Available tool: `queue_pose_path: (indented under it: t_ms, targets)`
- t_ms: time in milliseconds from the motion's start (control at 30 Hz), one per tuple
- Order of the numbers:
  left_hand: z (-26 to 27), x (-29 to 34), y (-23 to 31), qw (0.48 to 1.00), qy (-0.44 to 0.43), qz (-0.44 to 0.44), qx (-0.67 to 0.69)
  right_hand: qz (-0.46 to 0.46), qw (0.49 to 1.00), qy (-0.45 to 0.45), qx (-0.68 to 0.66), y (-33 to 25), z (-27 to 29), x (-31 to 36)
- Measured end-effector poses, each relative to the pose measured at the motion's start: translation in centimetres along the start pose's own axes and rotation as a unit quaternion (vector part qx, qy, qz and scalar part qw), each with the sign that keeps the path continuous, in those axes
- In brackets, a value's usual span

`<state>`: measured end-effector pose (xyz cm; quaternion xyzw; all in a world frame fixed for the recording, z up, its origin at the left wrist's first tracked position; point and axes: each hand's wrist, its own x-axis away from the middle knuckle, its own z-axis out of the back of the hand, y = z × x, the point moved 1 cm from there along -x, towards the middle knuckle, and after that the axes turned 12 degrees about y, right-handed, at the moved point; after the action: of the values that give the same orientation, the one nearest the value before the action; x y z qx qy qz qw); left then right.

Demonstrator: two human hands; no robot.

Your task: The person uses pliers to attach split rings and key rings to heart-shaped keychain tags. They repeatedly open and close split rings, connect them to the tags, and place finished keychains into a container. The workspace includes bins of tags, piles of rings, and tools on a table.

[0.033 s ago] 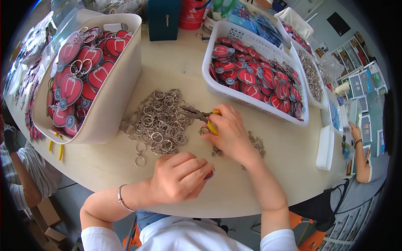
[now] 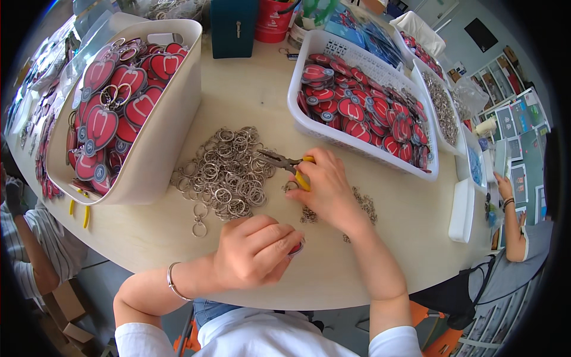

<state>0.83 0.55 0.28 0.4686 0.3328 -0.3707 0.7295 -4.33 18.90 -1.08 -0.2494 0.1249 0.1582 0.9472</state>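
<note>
My left hand [image 2: 253, 253], a bracelet on its wrist, is closed with thumb and fingers pinched on a red charm [image 2: 296, 249]. Only the charm's edge shows past my fingers. My right hand [image 2: 326, 187] grips needle-nose pliers [image 2: 284, 161] with yellow handles, their jaws toward the left. A single metal ring [image 2: 290, 186] shows beside my right fingers; whether they hold it is unclear. Left of the pliers lies a heap of metal key rings [image 2: 229, 178]. Small metal links [image 2: 364, 205] are strewn partly behind my right hand and wrist.
A deep white bin [image 2: 172, 128] of red heart-like charms stands at left, yellow-handled pliers [image 2: 86, 215] beside it. A white basket [image 2: 357, 140] of similar charms sits at far right. More trays and a narrow white container [image 2: 461, 211] line the right edge. Other people sit on both sides.
</note>
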Motion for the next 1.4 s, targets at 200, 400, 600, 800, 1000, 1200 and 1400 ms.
queue_pose_path:
  t_ms: [200, 400, 600, 800, 1000, 1200, 1400]
  targets:
    - [0.2, -0.2, -0.6, 0.997, 0.046, 0.038, 0.039, -0.031, 0.999, 0.014, -0.027, 0.3, 0.5, 0.3]
    - [0.6, -0.5, -0.1, 0.998, 0.036, 0.045, 0.037, -0.007, 0.986, 0.078, -0.146, -1.7, 5.0, 0.2]
    - [0.5, -0.2, -0.4, 0.998, 0.041, 0.045, 0.031, -0.060, 0.952, 0.057, -0.296, -5.0, 8.3, 1.0]
    - [-0.1, 0.1, -0.8, 0.996, 0.080, 0.019, 0.033, -0.068, 0.938, 0.051, -0.337, -6.6, 8.9, 1.7]
    - [0.1, 0.1, -0.6, 0.995, 0.090, 0.021, 0.039, -0.050, 0.938, 0.061, -0.338, -7.4, 8.8, 1.9]
    - [-0.1, 0.1, -0.7, 0.994, 0.096, 0.019, 0.043, -0.044, 0.937, 0.057, -0.343, -7.5, 8.8, 2.0]
    - [-0.1, 0.1, -0.6, 0.994, 0.102, 0.013, 0.045, -0.054, 0.934, 0.058, -0.349, -7.7, 8.7, 2.1]
